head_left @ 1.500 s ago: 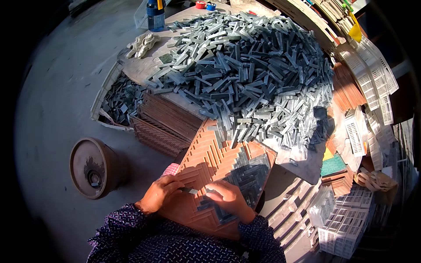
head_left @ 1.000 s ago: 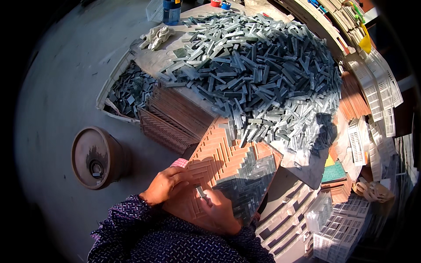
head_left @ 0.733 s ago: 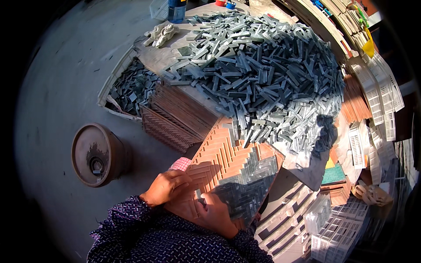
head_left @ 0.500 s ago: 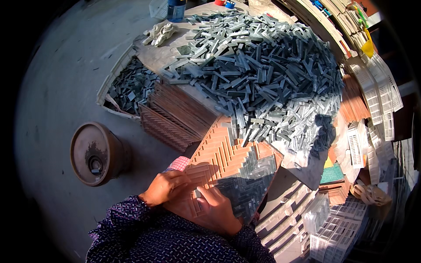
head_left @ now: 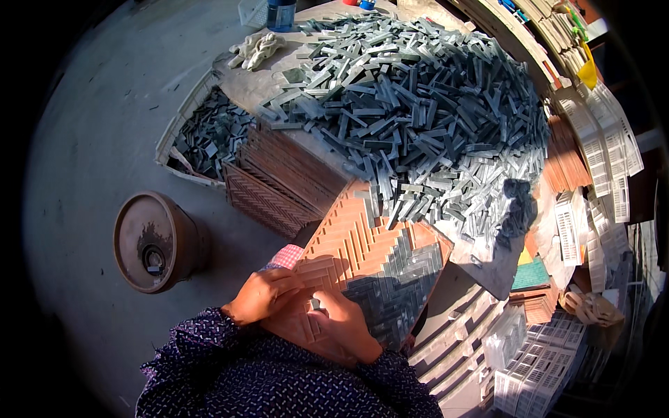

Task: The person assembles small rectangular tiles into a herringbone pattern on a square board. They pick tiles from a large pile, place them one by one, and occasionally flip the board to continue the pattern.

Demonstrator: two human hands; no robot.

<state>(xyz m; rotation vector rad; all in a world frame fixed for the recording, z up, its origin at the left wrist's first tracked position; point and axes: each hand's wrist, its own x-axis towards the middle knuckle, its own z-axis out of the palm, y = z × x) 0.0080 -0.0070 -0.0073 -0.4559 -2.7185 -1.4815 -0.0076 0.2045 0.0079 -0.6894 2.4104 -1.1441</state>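
An orange herringbone-patterned mould tray lies tilted in front of me, its far corner at the tile heap. Grey-green strip tiles fill its right part in a zigzag pattern; the slots at left are bare. My right hand is over the near part of the tray, thumb and forefinger closed on a small strip tile. At the tray's left edge, my left hand has its fingers curled together; what they hold is hidden. A big heap of loose strip tiles covers the table beyond.
Brown mould trays are stacked left of the table, beside a white crate of dark tile pieces. A round brown bucket stands on the floor at left. Pale gloves lie at the table's far left. White plastic baskets stand at right.
My right fingers have bent and drawn together, and the small tile between thumb and forefinger now shows more clearly. My left hand and the tray have barely moved.
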